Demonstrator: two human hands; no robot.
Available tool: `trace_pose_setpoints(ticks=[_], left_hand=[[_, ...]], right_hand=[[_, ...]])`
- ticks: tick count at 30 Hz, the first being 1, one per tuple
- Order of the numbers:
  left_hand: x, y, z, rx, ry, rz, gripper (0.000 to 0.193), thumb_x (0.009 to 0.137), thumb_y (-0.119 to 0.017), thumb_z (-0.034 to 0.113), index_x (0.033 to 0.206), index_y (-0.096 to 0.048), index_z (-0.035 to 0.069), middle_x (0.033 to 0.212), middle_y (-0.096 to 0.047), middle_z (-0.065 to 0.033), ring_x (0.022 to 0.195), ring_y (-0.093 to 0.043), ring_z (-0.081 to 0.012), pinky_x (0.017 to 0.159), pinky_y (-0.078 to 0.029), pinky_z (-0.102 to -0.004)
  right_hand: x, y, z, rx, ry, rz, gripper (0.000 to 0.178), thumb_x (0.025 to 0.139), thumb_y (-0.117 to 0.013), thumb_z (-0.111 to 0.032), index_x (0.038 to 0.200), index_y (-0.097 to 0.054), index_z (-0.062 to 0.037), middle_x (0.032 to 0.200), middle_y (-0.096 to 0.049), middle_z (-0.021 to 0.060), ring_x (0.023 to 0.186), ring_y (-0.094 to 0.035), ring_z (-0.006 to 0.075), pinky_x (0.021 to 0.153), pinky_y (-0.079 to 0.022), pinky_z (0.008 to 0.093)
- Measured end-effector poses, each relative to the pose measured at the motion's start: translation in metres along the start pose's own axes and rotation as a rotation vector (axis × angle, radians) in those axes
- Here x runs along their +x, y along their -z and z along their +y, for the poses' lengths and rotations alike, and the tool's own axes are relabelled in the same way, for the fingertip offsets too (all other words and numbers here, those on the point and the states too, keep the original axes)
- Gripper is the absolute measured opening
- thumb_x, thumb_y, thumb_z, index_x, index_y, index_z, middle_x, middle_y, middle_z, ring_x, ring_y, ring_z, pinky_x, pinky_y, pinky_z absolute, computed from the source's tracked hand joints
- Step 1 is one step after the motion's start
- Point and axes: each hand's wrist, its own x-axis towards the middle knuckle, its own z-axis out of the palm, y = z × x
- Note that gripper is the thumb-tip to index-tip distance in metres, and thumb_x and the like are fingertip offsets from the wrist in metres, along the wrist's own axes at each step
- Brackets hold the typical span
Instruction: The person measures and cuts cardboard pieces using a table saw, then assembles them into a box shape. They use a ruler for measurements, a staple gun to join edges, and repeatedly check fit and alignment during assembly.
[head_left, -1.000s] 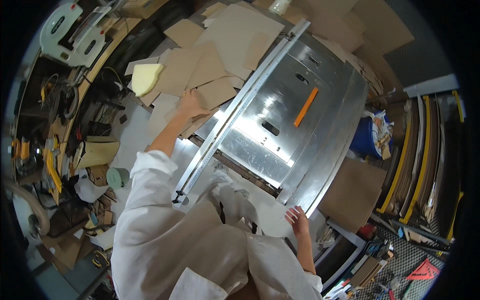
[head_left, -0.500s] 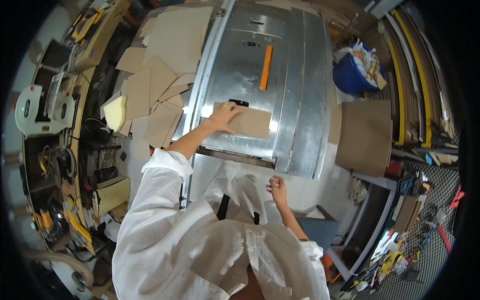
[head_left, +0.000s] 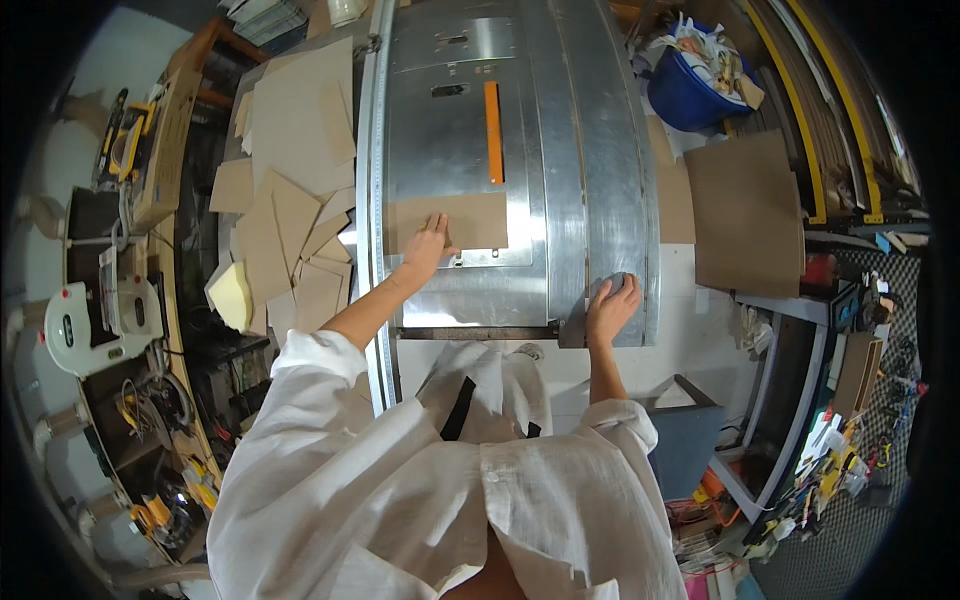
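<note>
A small rectangular brown board (head_left: pixel 478 222) lies flat on the metal saw table (head_left: pixel 455 305). Its left edge is up against the long metal rail (head_left: pixel 372 190), as far as I can see. My left hand (head_left: pixel 428 247) rests on the board's near left part, fingers stretched out over it. Off to the right, my right hand (head_left: pixel 612 310) lies on the metal strip near the table's front right, thumb apart from bent fingers; nothing shows in it. Beyond the board a long orange bar (head_left: pixel 494 132) stands lengthwise on the table.
Loose brown board pieces (head_left: pixel 300 90) pile up left of the rail, with a yellowish offcut (head_left: pixel 232 297) among them. A blue bin (head_left: pixel 690 90) full of scraps stands at the far right, near a large brown panel (head_left: pixel 745 215). A grey box (head_left: pixel 688 440) sits near my right arm.
My left hand and the board have shifted to the left, the board now straighter along the rail. My right hand has risen from beside my body onto the table. The view has shifted.
</note>
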Motion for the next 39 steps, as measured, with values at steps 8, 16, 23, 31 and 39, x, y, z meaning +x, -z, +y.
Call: trace_pose_setpoints(ticks=[8,16,23,31,39], left_hand=[[0.013,-0.008,-0.016,0.006,0.017,0.034,0.078,0.085,-0.067,0.035,0.144,-0.031,-0.003,0.148,-0.034,-0.0227,0.131,-0.044,-0.0364,0.097,-0.050,-0.0407],[0.071,0.021,-0.040,-0.060,0.072,-0.037,0.073,0.087,-0.066,0.032,0.147,-0.031,0.009,0.150,-0.036,-0.0153,0.126,-0.049,-0.0358,0.097,-0.048,-0.0450],[0.106,0.038,-0.052,-0.067,0.083,-0.045,0.069,0.087,-0.066,0.033,0.145,-0.037,0.008,0.150,-0.036,-0.0142,0.135,-0.039,-0.0305,0.109,-0.039,-0.0391],[0.141,0.034,-0.088,-0.031,-0.019,0.039,0.070,0.086,-0.069,0.032,0.145,-0.039,0.010,0.146,-0.040,-0.0179,0.123,-0.050,-0.0376,0.103,-0.044,-0.0415],[0.173,0.049,-0.087,-0.007,-0.011,-0.024,0.066,0.088,-0.066,0.034,0.144,-0.040,0.009,0.146,-0.040,-0.0187,0.125,-0.048,-0.0386,0.105,-0.042,-0.0417]], right_hand=[[-0.003,-0.010,0.003,-0.072,0.000,0.018,0.042,0.092,-0.058,-0.019,0.127,-0.048,0.0024,0.131,-0.048,0.0188,0.125,-0.042,0.0378,0.108,-0.034,0.0468],[-0.001,-0.010,0.007,-0.071,-0.020,0.010,0.043,0.092,-0.057,-0.022,0.127,-0.049,0.0012,0.133,-0.048,0.0174,0.126,-0.041,0.0367,0.109,-0.032,0.0452],[-0.002,-0.010,0.009,-0.023,-0.099,0.004,0.045,0.090,-0.058,-0.028,0.127,-0.050,-0.0027,0.134,-0.048,0.0145,0.129,-0.039,0.0380,0.112,-0.030,0.0456],[0.002,-0.009,0.010,-0.010,-0.089,0.040,0.045,0.089,-0.061,-0.026,0.124,-0.051,-0.0010,0.132,-0.049,0.0145,0.124,-0.043,0.0368,0.109,-0.034,0.0462],[0.001,-0.005,0.011,-0.026,-0.102,0.049,0.043,0.087,-0.062,-0.025,0.123,-0.052,-0.0026,0.130,-0.049,0.0134,0.123,-0.045,0.0345,0.109,-0.034,0.0446]])
